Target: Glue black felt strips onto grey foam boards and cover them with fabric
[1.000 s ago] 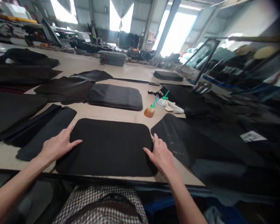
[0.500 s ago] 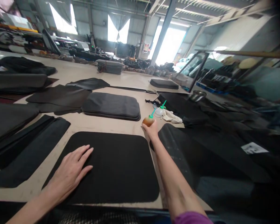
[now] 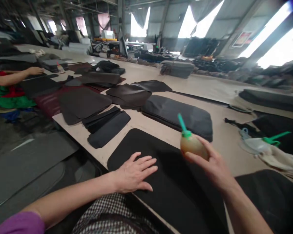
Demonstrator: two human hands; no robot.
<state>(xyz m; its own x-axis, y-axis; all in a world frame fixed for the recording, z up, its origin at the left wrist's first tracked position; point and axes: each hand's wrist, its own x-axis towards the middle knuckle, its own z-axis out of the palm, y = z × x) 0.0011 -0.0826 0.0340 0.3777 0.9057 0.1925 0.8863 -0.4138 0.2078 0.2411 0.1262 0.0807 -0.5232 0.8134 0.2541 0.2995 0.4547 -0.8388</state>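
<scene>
My left hand [image 3: 138, 172] lies flat with fingers spread on a black sheet [image 3: 166, 208] with rounded corners, close to the table's front edge. Above the same sheet, my right hand [image 3: 212, 162] is wrapped round a squeeze bottle [image 3: 192, 146] of amber-brown liquid. The bottle has a green cap and a thin green nozzle pointing up and slightly left. Beyond it sits a stack of dark grey rounded sheets [image 3: 178, 113]. Off to the right, a second, pale bottle [image 3: 255, 144] with a green nozzle rests beside a whitish cloth [image 3: 283, 161].
Narrow black strips [image 3: 109, 126] and dark brown sheets [image 3: 85, 102] lie on the left of the beige table [image 3: 158, 126]. A co-worker's arm [image 3: 17, 78] reaches over dark pieces at far left, near a small red-tipped bottle [image 3: 60, 68]. Another dark piece [image 3: 271, 195] lies at right.
My view has turned left, bringing the co-worker into sight. My right hand has lifted the amber bottle off the table and brought it nearer, over the black sheet. My left hand stays on the sheet.
</scene>
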